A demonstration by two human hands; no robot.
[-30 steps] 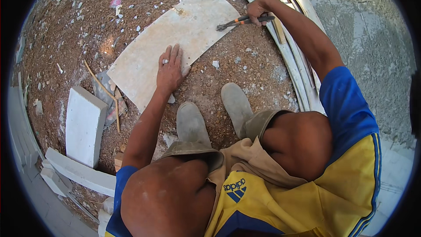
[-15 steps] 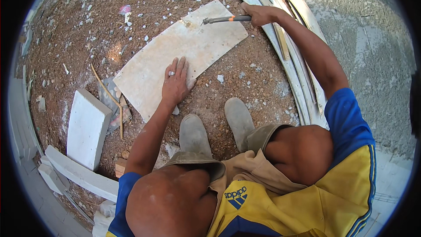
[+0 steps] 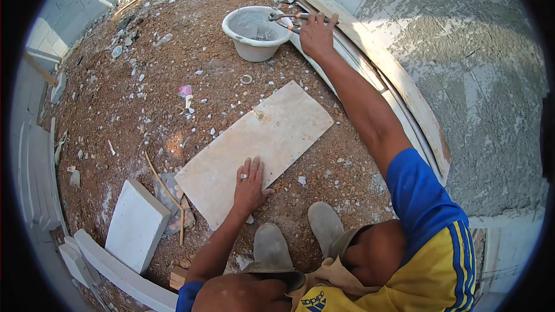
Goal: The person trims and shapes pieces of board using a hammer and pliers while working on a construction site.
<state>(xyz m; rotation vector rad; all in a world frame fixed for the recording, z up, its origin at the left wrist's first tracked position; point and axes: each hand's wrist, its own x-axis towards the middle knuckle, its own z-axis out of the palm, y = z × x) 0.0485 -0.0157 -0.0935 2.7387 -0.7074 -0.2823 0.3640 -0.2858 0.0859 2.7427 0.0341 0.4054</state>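
Observation:
My left hand [image 3: 250,188] lies flat with its fingers out on a pale, stained rectangular board [image 3: 277,121] resting on the gravelly ground. My right hand [image 3: 318,37] reaches far forward and grips a handle of a pair of pincers [image 3: 285,19] with black and orange grips. The jaws of the pincers point left, over the right rim of a white plastic bucket [image 3: 254,52] smeared grey inside. What lies at the bottom of the bucket is hard to make out.
Long curved-looking boards [image 3: 399,98] lie stacked on the right beside rough wet-looking cement [image 3: 491,92]. A white block [image 3: 136,225], a forked stick [image 3: 167,190] and a white slab [image 3: 124,271] lie at the left. Rubble dots the soil around my boots [image 3: 272,248].
My right hand has moved the pincers forward from above the board to the bucket, and their handles have spread. The view has tilted up. My left hand stays on the board.

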